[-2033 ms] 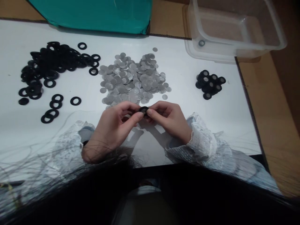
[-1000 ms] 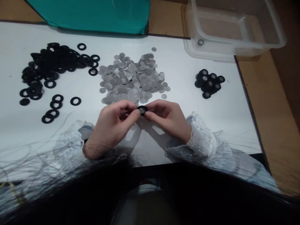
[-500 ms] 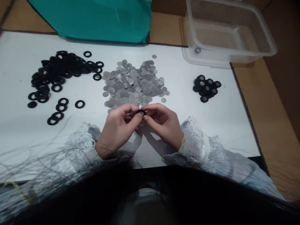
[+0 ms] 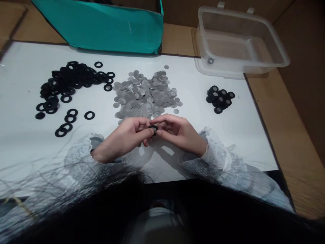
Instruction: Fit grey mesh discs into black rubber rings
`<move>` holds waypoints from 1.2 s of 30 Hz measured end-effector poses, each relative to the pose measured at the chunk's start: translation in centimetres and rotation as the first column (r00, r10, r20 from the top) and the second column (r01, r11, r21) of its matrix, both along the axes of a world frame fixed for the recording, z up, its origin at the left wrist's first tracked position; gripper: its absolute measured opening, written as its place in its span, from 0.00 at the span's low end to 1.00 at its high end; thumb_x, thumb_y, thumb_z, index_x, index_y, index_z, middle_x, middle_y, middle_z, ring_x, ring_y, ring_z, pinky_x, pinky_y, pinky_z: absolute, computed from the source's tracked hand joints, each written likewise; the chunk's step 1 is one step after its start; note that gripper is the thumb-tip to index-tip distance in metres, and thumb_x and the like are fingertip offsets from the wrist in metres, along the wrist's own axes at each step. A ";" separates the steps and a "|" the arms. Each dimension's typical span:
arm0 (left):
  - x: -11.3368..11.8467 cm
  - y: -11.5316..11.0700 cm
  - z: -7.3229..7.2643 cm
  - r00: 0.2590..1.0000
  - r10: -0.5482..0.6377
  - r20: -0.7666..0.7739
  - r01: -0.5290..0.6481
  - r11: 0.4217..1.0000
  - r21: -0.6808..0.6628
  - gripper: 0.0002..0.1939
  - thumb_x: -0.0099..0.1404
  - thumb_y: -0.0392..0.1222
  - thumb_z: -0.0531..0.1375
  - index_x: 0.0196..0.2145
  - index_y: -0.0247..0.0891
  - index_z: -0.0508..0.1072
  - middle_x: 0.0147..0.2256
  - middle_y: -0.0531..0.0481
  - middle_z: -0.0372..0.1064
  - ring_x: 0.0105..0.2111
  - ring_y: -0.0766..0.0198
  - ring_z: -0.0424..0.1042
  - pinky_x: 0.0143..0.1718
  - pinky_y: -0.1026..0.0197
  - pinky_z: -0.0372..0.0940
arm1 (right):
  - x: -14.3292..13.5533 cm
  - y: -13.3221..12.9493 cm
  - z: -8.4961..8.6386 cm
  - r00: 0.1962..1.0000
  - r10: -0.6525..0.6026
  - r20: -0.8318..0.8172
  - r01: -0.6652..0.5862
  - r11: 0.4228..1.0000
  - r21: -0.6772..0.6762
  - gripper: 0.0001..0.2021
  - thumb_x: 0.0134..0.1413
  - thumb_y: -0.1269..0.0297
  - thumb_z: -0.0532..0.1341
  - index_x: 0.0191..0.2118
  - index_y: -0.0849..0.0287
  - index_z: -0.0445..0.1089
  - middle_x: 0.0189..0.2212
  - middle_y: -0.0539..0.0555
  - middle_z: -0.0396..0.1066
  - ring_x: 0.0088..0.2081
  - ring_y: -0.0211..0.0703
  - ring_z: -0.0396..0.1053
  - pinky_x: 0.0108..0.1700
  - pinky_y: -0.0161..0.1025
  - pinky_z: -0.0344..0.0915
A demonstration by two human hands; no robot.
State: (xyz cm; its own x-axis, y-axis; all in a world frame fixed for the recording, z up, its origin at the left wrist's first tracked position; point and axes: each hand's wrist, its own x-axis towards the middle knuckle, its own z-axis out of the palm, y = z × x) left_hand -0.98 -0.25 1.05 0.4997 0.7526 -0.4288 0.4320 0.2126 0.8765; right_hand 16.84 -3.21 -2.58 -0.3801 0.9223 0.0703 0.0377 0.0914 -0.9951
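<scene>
Between my two hands, a black ring (image 4: pixel 153 128) with something grey at its centre is pinched by the fingertips. My left hand (image 4: pixel 127 137) grips its left side, thumb on top. On its right side the thumb and fingers of my right hand (image 4: pixel 179 134) are closed. Just beyond the fingers lies a heap of small grey discs (image 4: pixel 146 93). Black rings (image 4: pixel 76 76) form a pile at the left, with several loose ones nearer. At the right is a small cluster of black rings with grey centres (image 4: pixel 220 99).
A teal box (image 4: pixel 114 30) stands at the back left. A clear plastic container (image 4: pixel 243 64) sits at the back right, on a clear lid, with one ring near its left corner. Everything small lies on a white board (image 4: pixel 243 135). Loose hair crosses the lower view.
The camera view has shifted, showing more of the box and container. Both hands still hold the ring; my left wrist has swung outward to the left, and the ring sits slightly lower in view.
</scene>
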 end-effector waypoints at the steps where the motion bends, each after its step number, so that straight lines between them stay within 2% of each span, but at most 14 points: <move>1: 0.0 0.1 0.0 1.000 0.017 0.011 -0.017 1.000 -0.026 0.09 0.57 0.44 0.59 0.24 0.37 0.69 0.19 0.55 0.66 0.20 0.67 0.66 0.24 0.66 0.62 | -0.1 -0.1 0.0 1.000 -0.024 0.020 0.023 0.999 0.030 0.12 0.52 0.64 0.64 0.42 0.60 0.68 0.30 0.51 0.69 0.32 0.38 0.67 0.35 0.38 0.68; 5: 0.0 0.1 -0.3 0.999 0.003 0.050 0.003 0.991 -0.131 0.09 0.57 0.44 0.60 0.23 0.37 0.70 0.20 0.54 0.68 0.20 0.67 0.67 0.22 0.66 0.61 | -0.5 -0.3 -0.1 0.986 -0.118 0.117 0.089 0.968 0.233 0.11 0.49 0.62 0.68 0.35 0.59 0.68 0.29 0.50 0.66 0.30 0.37 0.62 0.34 0.37 0.64; 8: -0.1 0.1 -0.4 0.997 -0.014 0.069 0.026 0.985 -0.173 0.09 0.56 0.44 0.60 0.22 0.36 0.70 0.19 0.53 0.68 0.19 0.67 0.66 0.21 0.66 0.60 | -0.2 -0.1 -0.1 0.986 -0.101 0.135 0.055 0.950 0.309 0.11 0.49 0.61 0.68 0.37 0.60 0.70 0.30 0.51 0.64 0.32 0.38 0.61 0.35 0.37 0.64; 14: -0.2 0.3 0.2 0.993 -0.058 0.103 0.077 0.979 -0.191 0.06 0.55 0.41 0.59 0.24 0.37 0.72 0.18 0.53 0.68 0.19 0.67 0.66 0.20 0.66 0.60 | 1.1 0.8 0.2 0.987 0.070 0.146 -0.105 0.964 0.244 0.12 0.53 0.60 0.66 0.42 0.60 0.73 0.30 0.51 0.63 0.32 0.39 0.61 0.35 0.39 0.64; 19: -0.3 0.3 0.4 0.984 -0.125 0.130 0.149 0.968 -0.200 0.06 0.55 0.42 0.60 0.25 0.37 0.72 0.20 0.53 0.71 0.19 0.67 0.68 0.20 0.66 0.60 | 1.4 1.2 0.5 0.967 0.222 0.123 -0.244 0.946 0.214 0.11 0.56 0.61 0.63 0.44 0.59 0.71 0.30 0.50 0.64 0.31 0.38 0.62 0.35 0.38 0.65; 21: -0.3 0.3 0.2 0.987 -0.103 0.125 0.127 0.972 -0.199 0.07 0.56 0.42 0.59 0.24 0.37 0.71 0.20 0.53 0.70 0.19 0.67 0.67 0.19 0.66 0.59 | 1.1 1.0 0.4 0.977 0.179 0.114 -0.201 0.954 0.224 0.12 0.55 0.61 0.64 0.43 0.59 0.69 0.31 0.51 0.64 0.32 0.38 0.62 0.35 0.38 0.65; 24: -0.2 0.2 0.1 0.991 -0.075 0.106 0.095 0.977 -0.194 0.10 0.57 0.43 0.59 0.22 0.37 0.70 0.17 0.53 0.68 0.18 0.68 0.66 0.18 0.67 0.57 | 0.5 0.6 0.2 0.990 0.036 0.136 -0.073 0.960 0.271 0.13 0.51 0.59 0.66 0.39 0.59 0.67 0.31 0.50 0.64 0.32 0.38 0.61 0.35 0.38 0.64; 26: -0.2 0.2 0.1 0.992 -0.073 0.100 0.092 0.976 -0.197 0.10 0.57 0.43 0.59 0.21 0.37 0.70 0.17 0.53 0.67 0.18 0.68 0.65 0.18 0.67 0.57 | 0.5 0.6 0.1 0.987 -0.004 0.164 -0.049 0.948 0.315 0.12 0.51 0.58 0.67 0.37 0.59 0.67 0.31 0.50 0.64 0.32 0.38 0.60 0.35 0.39 0.63; 28: -0.1 0.3 0.2 0.991 -0.075 0.108 0.096 0.974 -0.203 0.08 0.55 0.42 0.59 0.21 0.37 0.70 0.17 0.54 0.68 0.18 0.68 0.66 0.19 0.67 0.57 | 0.9 0.8 0.2 0.983 0.022 0.180 -0.084 0.935 0.343 0.12 0.53 0.58 0.66 0.39 0.59 0.69 0.31 0.51 0.64 0.32 0.39 0.60 0.36 0.39 0.63; 33: -0.2 0.4 0.1 0.980 -0.110 0.167 0.149 0.959 -0.242 0.05 0.55 0.41 0.60 0.24 0.37 0.72 0.21 0.53 0.71 0.19 0.67 0.68 0.20 0.67 0.59 | 1.7 1.5 0.4 0.959 0.201 0.198 -0.258 0.910 0.326 0.11 0.57 0.59 0.62 0.44 0.58 0.70 0.30 0.51 0.65 0.33 0.39 0.61 0.37 0.39 0.64; 36: -0.2 0.3 0.1 0.986 -0.085 0.143 0.116 0.967 -0.228 0.08 0.56 0.42 0.59 0.22 0.37 0.71 0.18 0.53 0.69 0.19 0.68 0.67 0.20 0.67 0.59 | 1.4 1.2 0.4 0.971 0.136 0.199 -0.194 0.929 0.315 0.14 0.54 0.58 0.65 0.43 0.59 0.68 0.32 0.51 0.64 0.32 0.38 0.60 0.36 0.39 0.64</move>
State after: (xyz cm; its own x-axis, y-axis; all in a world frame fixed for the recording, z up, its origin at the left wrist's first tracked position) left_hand -1.22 0.06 1.11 0.6309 0.5819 -0.5131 0.3467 0.3802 0.8575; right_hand 18.27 -1.98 -2.22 -0.5581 0.7810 0.2801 0.1602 0.4327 -0.8872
